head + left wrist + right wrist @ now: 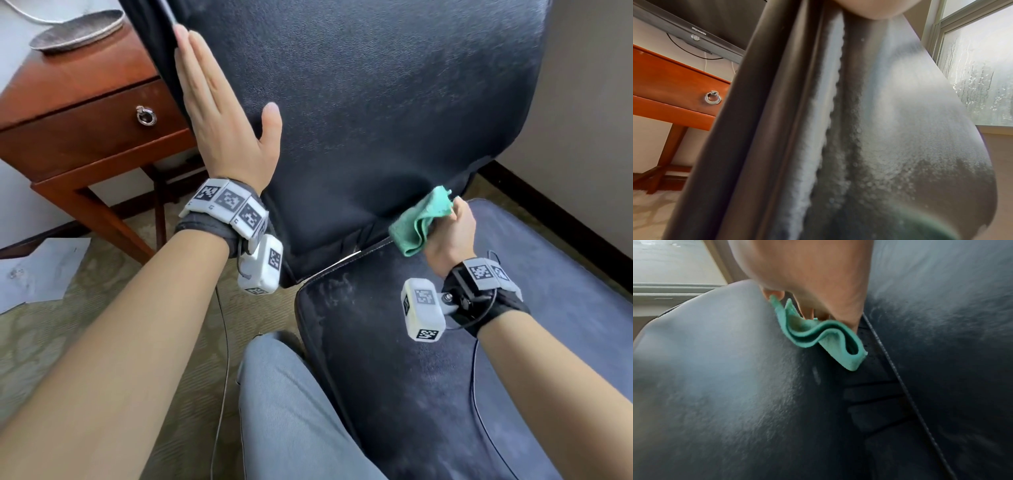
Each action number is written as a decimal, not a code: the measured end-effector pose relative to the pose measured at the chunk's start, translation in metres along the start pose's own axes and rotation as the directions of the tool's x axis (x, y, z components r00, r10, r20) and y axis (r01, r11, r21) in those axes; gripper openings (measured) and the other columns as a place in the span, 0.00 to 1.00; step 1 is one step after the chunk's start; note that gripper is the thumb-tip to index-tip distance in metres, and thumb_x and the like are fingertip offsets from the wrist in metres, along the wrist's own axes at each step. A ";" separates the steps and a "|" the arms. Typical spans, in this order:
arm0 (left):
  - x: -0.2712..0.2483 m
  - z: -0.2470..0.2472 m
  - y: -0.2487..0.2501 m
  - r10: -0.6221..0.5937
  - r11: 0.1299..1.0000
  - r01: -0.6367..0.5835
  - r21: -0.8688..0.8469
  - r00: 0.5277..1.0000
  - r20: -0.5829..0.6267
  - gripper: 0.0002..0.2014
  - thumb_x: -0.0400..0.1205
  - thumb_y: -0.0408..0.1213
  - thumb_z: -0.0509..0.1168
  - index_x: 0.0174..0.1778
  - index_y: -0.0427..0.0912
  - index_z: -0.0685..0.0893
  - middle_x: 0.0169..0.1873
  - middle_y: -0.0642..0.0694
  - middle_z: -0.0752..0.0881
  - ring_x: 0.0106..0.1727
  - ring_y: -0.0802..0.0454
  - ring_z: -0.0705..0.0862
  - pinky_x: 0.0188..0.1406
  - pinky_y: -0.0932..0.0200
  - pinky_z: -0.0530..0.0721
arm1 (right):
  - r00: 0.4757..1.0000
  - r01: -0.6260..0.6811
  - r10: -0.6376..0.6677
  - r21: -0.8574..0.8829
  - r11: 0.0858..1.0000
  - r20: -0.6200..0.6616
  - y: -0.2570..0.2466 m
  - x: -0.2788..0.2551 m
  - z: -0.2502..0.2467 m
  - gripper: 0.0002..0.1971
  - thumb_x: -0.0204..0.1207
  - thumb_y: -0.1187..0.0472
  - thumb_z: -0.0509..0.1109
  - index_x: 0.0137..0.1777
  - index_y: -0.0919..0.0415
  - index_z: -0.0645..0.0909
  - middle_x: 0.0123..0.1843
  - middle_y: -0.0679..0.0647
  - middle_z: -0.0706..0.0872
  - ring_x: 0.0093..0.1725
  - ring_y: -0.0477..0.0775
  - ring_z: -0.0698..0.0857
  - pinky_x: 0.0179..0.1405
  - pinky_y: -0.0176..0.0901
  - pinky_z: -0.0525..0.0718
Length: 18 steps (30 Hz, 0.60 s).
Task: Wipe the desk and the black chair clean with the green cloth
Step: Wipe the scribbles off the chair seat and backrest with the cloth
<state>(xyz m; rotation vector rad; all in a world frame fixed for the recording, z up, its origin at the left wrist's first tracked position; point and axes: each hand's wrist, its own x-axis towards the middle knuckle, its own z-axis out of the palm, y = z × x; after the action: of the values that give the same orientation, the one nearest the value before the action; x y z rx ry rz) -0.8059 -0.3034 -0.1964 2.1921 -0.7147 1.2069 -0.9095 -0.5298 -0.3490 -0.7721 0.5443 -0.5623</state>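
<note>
The person's left hand (219, 116) lay flat, fingers straight and together, pressed against the left edge of the black textured-leather chair's (394, 113) backrest. The right hand (448, 236) was curled round a folded green microfibre cloth (419, 222), held at the lower right of the backrest, just above the crease where it met the dusty seat (428, 394). Behind the chair stood the reddish-brown wooden desk (78, 123), a silver ring pull (146, 115) on its drawer and a grey woven mat (77, 29) near its front corner
</note>
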 end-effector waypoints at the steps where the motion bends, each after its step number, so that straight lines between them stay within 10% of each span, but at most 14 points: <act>1: 0.000 0.000 0.000 0.004 1.000 -0.004 0.001 1.000 -0.002 0.39 0.80 0.43 0.61 0.74 0.13 0.56 0.74 0.16 0.58 0.78 0.25 0.59 0.81 0.54 0.48 | 0.998 -0.055 0.055 0.029 0.998 0.007 0.002 -0.001 -0.008 0.12 0.80 0.58 0.55 0.34 0.53 0.69 0.30 0.48 0.73 0.31 0.45 0.76 0.36 0.38 0.76; 8: 0.000 0.001 -0.001 0.016 1.000 -0.016 0.004 1.000 -0.016 0.39 0.82 0.45 0.60 0.74 0.13 0.57 0.74 0.15 0.58 0.78 0.24 0.60 0.81 0.52 0.49 | 0.993 -0.115 0.096 -0.369 0.922 -0.070 0.000 0.001 -0.048 0.22 0.80 0.50 0.59 0.59 0.68 0.81 0.52 0.52 0.85 0.45 0.48 0.83 0.61 0.47 0.81; 9: 0.000 0.001 -0.001 0.017 1.000 -0.017 0.002 1.000 -0.016 0.39 0.82 0.45 0.59 0.74 0.13 0.56 0.74 0.15 0.58 0.78 0.24 0.60 0.81 0.53 0.49 | 0.994 -0.089 0.110 -0.568 0.818 0.003 0.004 -0.002 -0.047 0.39 0.78 0.45 0.57 0.76 0.68 0.41 0.48 0.44 0.85 0.42 0.42 0.82 0.56 0.38 0.83; 10: 0.000 0.001 -0.001 0.019 1.000 -0.019 -0.001 1.000 -0.018 0.39 0.82 0.45 0.59 0.74 0.13 0.57 0.74 0.15 0.58 0.78 0.24 0.60 0.81 0.53 0.49 | 0.985 0.045 0.099 -0.757 0.652 0.144 0.014 -0.009 -0.043 0.12 0.77 0.43 0.55 0.40 0.35 0.51 0.45 0.38 0.83 0.40 0.35 0.79 0.49 0.25 0.80; 11: 0.000 0.001 -0.001 0.021 1.000 -0.021 -0.005 1.000 -0.021 0.39 0.82 0.46 0.59 0.74 0.13 0.57 0.74 0.15 0.59 0.78 0.24 0.60 0.81 0.53 0.49 | 0.966 0.159 0.114 -0.879 0.449 0.233 0.018 -0.018 -0.041 0.06 0.77 0.46 0.53 0.41 0.34 0.60 0.47 0.39 0.82 0.43 0.38 0.79 0.46 0.22 0.76; 13: 0.000 0.001 -0.001 0.024 1.000 -0.024 -0.007 0.999 -0.027 0.39 0.82 0.46 0.58 0.74 0.13 0.57 0.73 0.15 0.59 0.78 0.24 0.60 0.81 0.53 0.49 | 0.897 0.423 0.099 -0.901 0.092 0.431 0.052 -0.028 -0.044 0.14 0.81 0.59 0.53 0.58 0.55 0.79 0.64 0.59 0.80 0.63 0.59 0.75 0.60 0.51 0.80; 15: -0.001 0.001 -0.001 0.025 1.000 -0.025 -0.006 0.999 -0.028 0.39 0.82 0.46 0.58 0.73 0.12 0.57 0.73 0.15 0.59 0.78 0.24 0.60 0.81 0.53 0.49 | 0.852 0.500 0.279 -0.849 -0.173 0.444 0.083 -0.044 -0.043 0.21 0.85 0.59 0.50 0.77 0.59 0.68 0.81 0.60 0.62 0.79 0.63 0.57 0.74 0.71 0.62; 18: -0.001 0.003 -0.002 0.033 0.999 -0.033 0.001 0.999 -0.030 0.38 0.82 0.43 0.60 0.72 0.11 0.57 0.72 0.14 0.59 0.77 0.23 0.61 0.80 0.48 0.52 | 0.892 0.340 0.407 -0.887 -0.313 0.198 0.101 -0.060 -0.040 0.26 0.87 0.51 0.43 0.84 0.47 0.45 0.85 0.50 0.40 0.83 0.59 0.39 0.78 0.66 0.40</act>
<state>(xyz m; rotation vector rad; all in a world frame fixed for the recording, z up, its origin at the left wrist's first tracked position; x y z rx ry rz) -0.8036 -0.3035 -0.1991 2.1654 -0.7414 1.2545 -0.9517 -0.4514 -0.4358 -2.5904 0.4690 0.4860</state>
